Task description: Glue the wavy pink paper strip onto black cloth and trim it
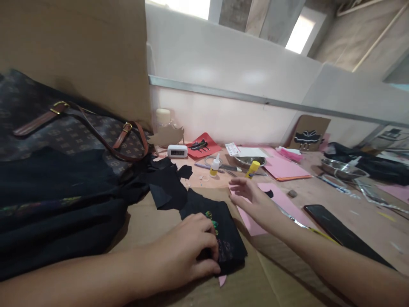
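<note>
My left hand (190, 249) rests on a folded piece of black cloth (231, 230) with a green and gold printed pattern. Its fingers are curled in against the thumb, gripping the cloth; the fingertips are partly hidden. A small pink scrap (223, 280) pokes out under the cloth's near edge. Over a pink sheet of paper (255, 224) hovers my right hand (251, 198), fingers apart and holding nothing. Just beyond its wrist a small black cut shape (269, 193) lies on that sheet. Scissors with yellow handles (319, 233) lie partly behind my right forearm.
Black scraps (168, 187) lie left of centre, near a patterned handbag (79, 132). Behind stand a glue bottle (215, 166), a yellow glue stick (253, 169), a digital clock (177, 151) and a metal bowl (251, 160). A phone (338, 228) lies at right.
</note>
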